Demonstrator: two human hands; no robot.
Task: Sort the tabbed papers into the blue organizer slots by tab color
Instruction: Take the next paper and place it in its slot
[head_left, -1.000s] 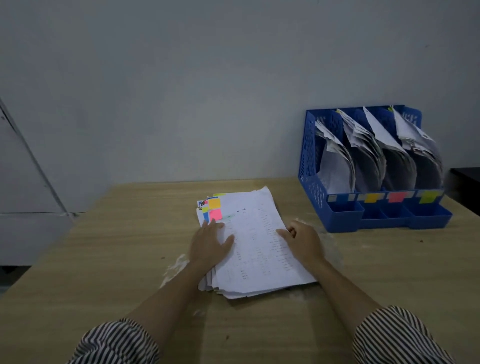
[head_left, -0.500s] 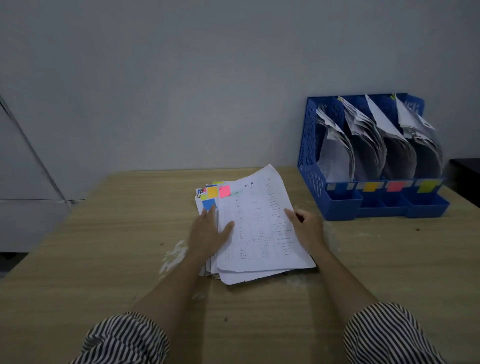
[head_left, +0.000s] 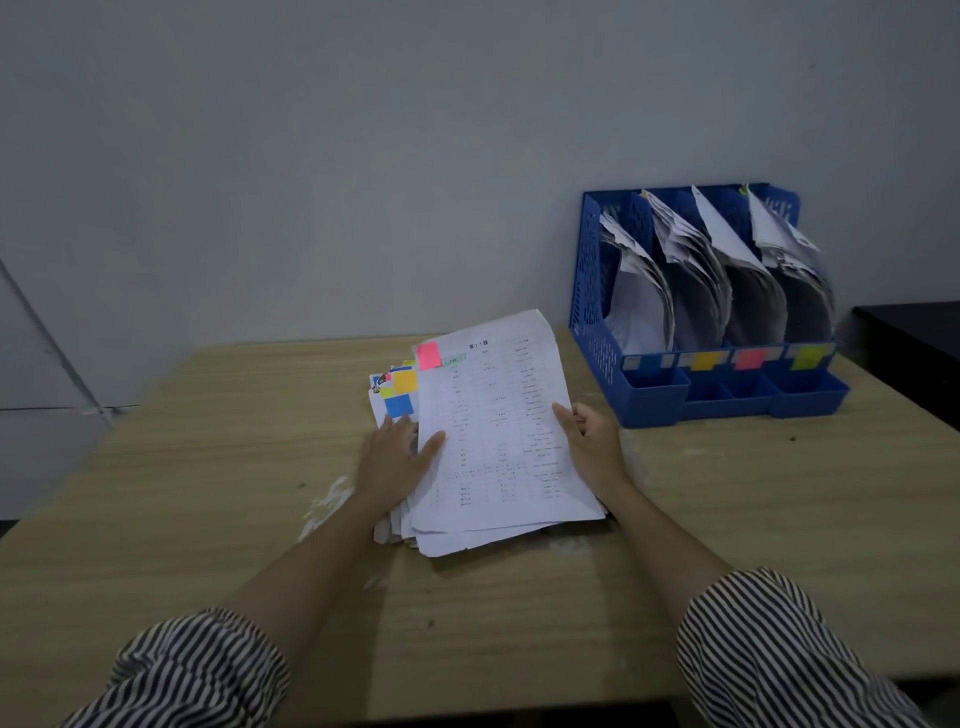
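Right hand (head_left: 589, 447) pinches top sheet (head_left: 498, 431), pink tab (head_left: 429, 355), by its right edge, far end raised. Left hand (head_left: 397, 460) lies flat on paper stack (head_left: 400, 519), mid-table. Blue organizer (head_left: 644, 395) near, right.

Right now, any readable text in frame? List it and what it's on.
None legible.
Top sheet, held at its right edge by the right hand: printed rows and a heading, too blurred to read.
Blue organizer slot labels: color tabs only, no readable words.
Stack tabs under the left hand: blank.
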